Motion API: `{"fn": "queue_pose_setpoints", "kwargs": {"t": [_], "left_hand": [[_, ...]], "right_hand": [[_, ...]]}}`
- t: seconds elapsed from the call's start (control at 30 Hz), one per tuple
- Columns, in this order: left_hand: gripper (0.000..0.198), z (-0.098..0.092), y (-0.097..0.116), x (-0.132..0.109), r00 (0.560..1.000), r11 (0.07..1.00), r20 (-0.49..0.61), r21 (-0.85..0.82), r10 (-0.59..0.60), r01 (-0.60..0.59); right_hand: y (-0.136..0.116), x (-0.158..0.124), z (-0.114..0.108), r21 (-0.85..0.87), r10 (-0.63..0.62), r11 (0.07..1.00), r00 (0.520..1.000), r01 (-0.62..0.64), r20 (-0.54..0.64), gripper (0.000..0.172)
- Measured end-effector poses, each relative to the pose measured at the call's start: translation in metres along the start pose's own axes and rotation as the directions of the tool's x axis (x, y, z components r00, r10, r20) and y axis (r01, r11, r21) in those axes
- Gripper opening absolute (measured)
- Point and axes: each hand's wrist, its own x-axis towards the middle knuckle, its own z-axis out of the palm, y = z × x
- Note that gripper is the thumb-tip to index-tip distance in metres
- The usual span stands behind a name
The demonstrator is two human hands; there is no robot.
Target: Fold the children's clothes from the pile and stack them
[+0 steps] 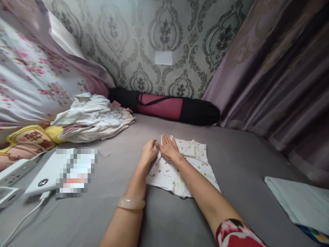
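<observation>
A small white shirt (203,169) with a scattered print lies spread on the grey bed sheet, its sleeve part folded inward across the top. My right hand (169,148) rests flat on its upper left corner, fingers stretched out and pointing away from me. Just to the left, my left hand (149,151) is closed at the shirt's left edge, its fingers curled and partly hidden from view. The hem of the shirt faces me, and my right forearm covers part of its front.
A heap of light clothes (95,116) sits at the back left beside a yellow cushion (33,139). Further back lies a long black-and-maroon bag (160,107) along the wall. A white power bank (50,171) with cable and a power strip (16,173) are left; folded pale cloth (298,200) lies right.
</observation>
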Motion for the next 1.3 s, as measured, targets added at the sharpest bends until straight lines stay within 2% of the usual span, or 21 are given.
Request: {"fn": "queue_pose_setpoints", "kwargs": {"t": [0.2, 0.37, 0.47, 0.57, 0.73, 0.93, 1.13, 1.2, 1.3], "left_hand": [[0.038, -0.002, 0.004, -0.003, 0.999, 0.999, 0.036, 0.032, -0.006, 0.005], [0.04, -0.004, 0.01, -0.006, 0.999, 0.998, 0.039, 0.049, 0.033, -0.035], [0.041, -0.001, 0.017, -0.008, 0.992, 0.993, 0.078, 0.065, 0.097, -0.102], [0.042, 0.005, 0.021, -0.01, 0.972, 0.976, 0.134, 0.079, 0.193, -0.205], [0.041, 0.017, 0.018, -0.016, 0.921, 0.931, 0.248, 0.135, 0.3, -0.34], [0.039, 0.018, 0.011, -0.02, 0.904, 0.905, 0.311, 0.216, 0.293, -0.367], [0.039, 0.019, 0.008, -0.016, 0.906, 0.908, 0.293, 0.194, 0.306, -0.37], [0.039, 0.018, 0.007, -0.015, 0.907, 0.913, 0.284, 0.176, 0.31, -0.367], [0.04, 0.016, 0.007, -0.014, 0.904, 0.914, 0.295, 0.169, 0.311, -0.37]], "right_hand": [[0.002, 0.001, 0.014, 0.021, 0.011, 1.0, 0.998, -0.009, -0.059, 0.062], [0.007, 0.003, 0.003, 0.124, -0.006, 0.992, 1.0, 0.006, -0.001, 0.062], [0.018, -0.004, -0.012, 0.193, -0.007, 0.981, 1.0, 0.007, 0.001, 0.062], [0.032, -0.021, -0.02, 0.128, 0.05, 0.991, 0.995, -0.039, -0.084, 0.062], [0.044, -0.039, -0.008, 0.043, 0.109, 0.993, 0.99, -0.106, -0.086, 0.061], [0.044, -0.036, 0.002, 0.057, 0.118, 0.992, 0.988, -0.113, -0.094, 0.061], [0.061, -0.039, -0.017, 0.172, 0.071, 0.983, 0.997, -0.066, -0.026, 0.061], [0.071, -0.043, -0.024, 0.143, 0.123, 0.983, 0.989, -0.111, -0.081, 0.06], [0.086, -0.052, -0.026, 0.055, 0.267, 0.964, 0.953, -0.261, -0.145, 0.058]]}}
